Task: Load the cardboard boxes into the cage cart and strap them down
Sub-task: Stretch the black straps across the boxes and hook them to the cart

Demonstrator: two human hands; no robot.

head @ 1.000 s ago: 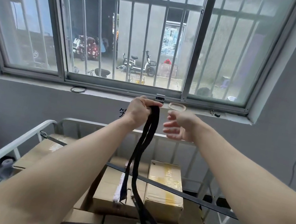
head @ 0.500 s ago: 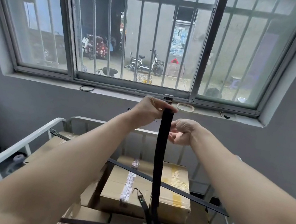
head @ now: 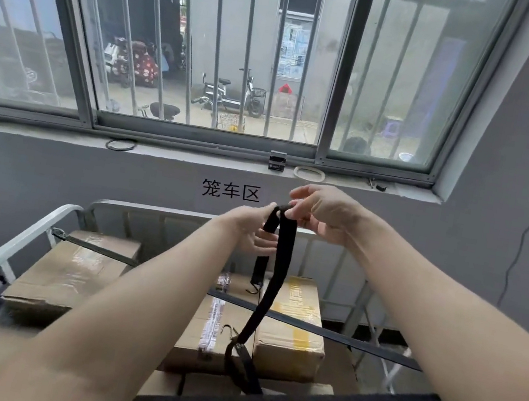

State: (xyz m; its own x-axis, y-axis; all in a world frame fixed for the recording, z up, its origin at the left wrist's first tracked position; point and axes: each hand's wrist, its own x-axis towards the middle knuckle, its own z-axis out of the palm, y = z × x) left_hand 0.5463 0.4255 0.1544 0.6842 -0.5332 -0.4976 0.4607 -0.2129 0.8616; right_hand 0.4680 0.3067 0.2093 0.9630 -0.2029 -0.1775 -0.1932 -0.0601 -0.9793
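Several cardboard boxes (head: 291, 329) sit stacked inside a white cage cart (head: 5, 254). Two black straps (head: 338, 337) run taut across the box tops. A third black strap (head: 279, 272), with metal hooks at its ends, hangs folded from both hands above the boxes. My right hand (head: 323, 211) pinches the fold at its top. My left hand (head: 251, 229) holds the shorter hanging side just below. The strap's lower part lies on the front box.
A grey wall with a barred window (head: 218, 44) stands behind the cart. On the sill lie a black ring (head: 121, 145), a small black device (head: 277, 161) and a tape roll (head: 309, 173). A cable (head: 524, 234) hangs down the right wall.
My hands have dropped below the sill. The right hand, which was near the strap, now pinches its top fold, and the left hand has slid to the shorter side.
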